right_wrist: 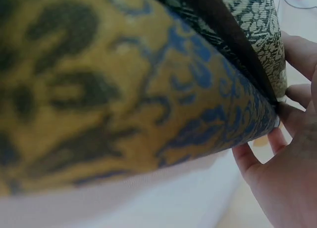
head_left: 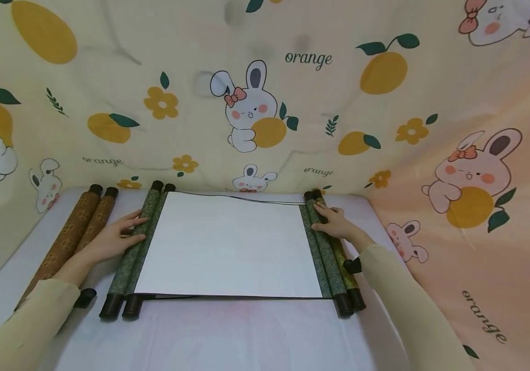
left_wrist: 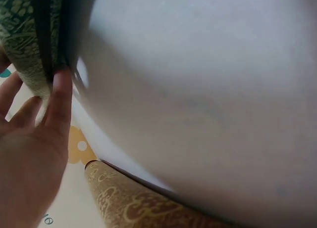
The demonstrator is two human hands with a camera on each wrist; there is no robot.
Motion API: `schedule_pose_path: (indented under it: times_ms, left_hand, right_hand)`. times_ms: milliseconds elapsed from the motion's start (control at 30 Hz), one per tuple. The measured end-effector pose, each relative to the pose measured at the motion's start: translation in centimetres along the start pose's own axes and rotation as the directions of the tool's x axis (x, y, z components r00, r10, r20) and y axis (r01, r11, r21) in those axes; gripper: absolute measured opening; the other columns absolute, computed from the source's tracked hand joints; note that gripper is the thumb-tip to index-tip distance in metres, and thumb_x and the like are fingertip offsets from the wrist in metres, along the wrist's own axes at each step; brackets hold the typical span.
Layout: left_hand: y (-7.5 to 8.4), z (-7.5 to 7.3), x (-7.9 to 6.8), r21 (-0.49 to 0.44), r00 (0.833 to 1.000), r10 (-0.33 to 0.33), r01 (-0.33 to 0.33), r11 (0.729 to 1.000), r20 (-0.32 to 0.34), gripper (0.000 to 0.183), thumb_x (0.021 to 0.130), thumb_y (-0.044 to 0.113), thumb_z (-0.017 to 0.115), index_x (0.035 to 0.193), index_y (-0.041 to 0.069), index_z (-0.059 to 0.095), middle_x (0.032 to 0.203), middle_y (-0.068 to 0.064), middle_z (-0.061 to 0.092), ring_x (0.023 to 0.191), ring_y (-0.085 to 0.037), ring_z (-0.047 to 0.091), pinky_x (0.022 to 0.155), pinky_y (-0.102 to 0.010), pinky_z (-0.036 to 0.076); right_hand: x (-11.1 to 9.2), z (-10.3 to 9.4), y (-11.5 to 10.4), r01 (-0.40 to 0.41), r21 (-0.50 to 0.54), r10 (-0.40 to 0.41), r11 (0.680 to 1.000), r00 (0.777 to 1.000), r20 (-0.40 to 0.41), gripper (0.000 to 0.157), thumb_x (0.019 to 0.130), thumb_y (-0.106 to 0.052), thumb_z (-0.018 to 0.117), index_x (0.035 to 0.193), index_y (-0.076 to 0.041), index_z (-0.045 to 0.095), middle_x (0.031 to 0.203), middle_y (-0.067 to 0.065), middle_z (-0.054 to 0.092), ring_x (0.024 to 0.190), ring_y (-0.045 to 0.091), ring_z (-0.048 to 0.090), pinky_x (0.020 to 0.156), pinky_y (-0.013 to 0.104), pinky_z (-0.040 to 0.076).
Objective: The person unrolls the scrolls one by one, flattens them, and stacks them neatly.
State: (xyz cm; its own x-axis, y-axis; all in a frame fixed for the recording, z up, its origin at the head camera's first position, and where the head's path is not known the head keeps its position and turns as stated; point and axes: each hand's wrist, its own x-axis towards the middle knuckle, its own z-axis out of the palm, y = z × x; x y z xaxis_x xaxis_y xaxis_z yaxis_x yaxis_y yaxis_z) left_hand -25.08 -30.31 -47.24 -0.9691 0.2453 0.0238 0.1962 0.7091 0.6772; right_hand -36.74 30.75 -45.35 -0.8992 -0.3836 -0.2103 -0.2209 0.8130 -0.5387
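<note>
A green patterned scroll lies spread with its blank white sheet (head_left: pixel 227 242) between two rolled sides. Its left roll (head_left: pixel 130 260) has black end caps, and my left hand (head_left: pixel 109 238) touches its outer side with thumb and fingers nearly straight. In the left wrist view, a digit of that hand presses the roll's dark green edge (left_wrist: pixel 22 45). On the other side, my right hand (head_left: pixel 337 225) rests its extended fingertips on the right green roll (head_left: pixel 327 257). Beneath that hand runs a yellow scroll (head_left: pixel 348 270), blue-figured in the right wrist view, rolled up alongside the green roll.
Two brown patterned scrolls (head_left: pixel 67 239) lie rolled up beyond the left hand, the nearer one partly behind the forearm. A white cloth (head_left: pixel 246 335) covers the table. A curtain (head_left: pixel 176 67) printed with rabbits and oranges hangs at the back and right.
</note>
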Motion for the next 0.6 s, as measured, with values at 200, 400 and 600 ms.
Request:
schedule_pose_path:
  times_ms: [200, 400, 600]
  left_hand:
    - [-0.3, 0.1, -0.4, -0.034, 1.000, 0.001, -0.001, 0.999, -0.011, 0.056, 0.106, 0.021, 0.063, 0.149, -0.010, 0.047, 0.162, -0.035, 0.028, 0.137, -0.059, 0.039, 0.108, -0.070, 0.036]
    - [-0.4, 0.1, -0.3, -0.013, 0.999, 0.037, -0.037, 0.999, -0.014, 0.052, 0.105, 0.016, 0.062, 0.146, -0.013, 0.048, 0.159, -0.038, 0.030, 0.127, -0.059, 0.049, 0.102, -0.067, 0.043]
    - [0.2, -0.1, -0.5, 0.006, 1.000, -0.011, 0.011, 1.000, -0.028, 0.053, 0.105, 0.016, 0.062, 0.148, -0.010, 0.047, 0.154, -0.038, 0.036, 0.125, -0.059, 0.051, 0.096, -0.065, 0.049]
  right_hand:
    - [-0.2, 0.3, -0.3, -0.001, -0.057, 0.001, 0.998, 1.000, -0.009, 0.077, 0.105, -0.023, 0.062, 0.164, 0.001, 0.018, 0.171, 0.024, 0.007, 0.147, 0.056, 0.001, 0.115, 0.071, 0.012]
    - [-1.0, 0.3, -0.7, 0.014, -0.093, -0.013, 0.996, 1.000, 0.013, 0.081, 0.103, -0.023, 0.065, 0.164, 0.002, 0.018, 0.170, 0.029, 0.008, 0.151, 0.057, 0.004, 0.116, 0.073, 0.015]
    - [-2.0, 0.0, -1.5, 0.060, -0.044, -0.060, 0.997, 0.998, -0.001, 0.077, 0.102, -0.017, 0.065, 0.163, 0.004, 0.022, 0.168, 0.033, 0.009, 0.153, 0.055, 0.011, 0.118, 0.070, 0.020]
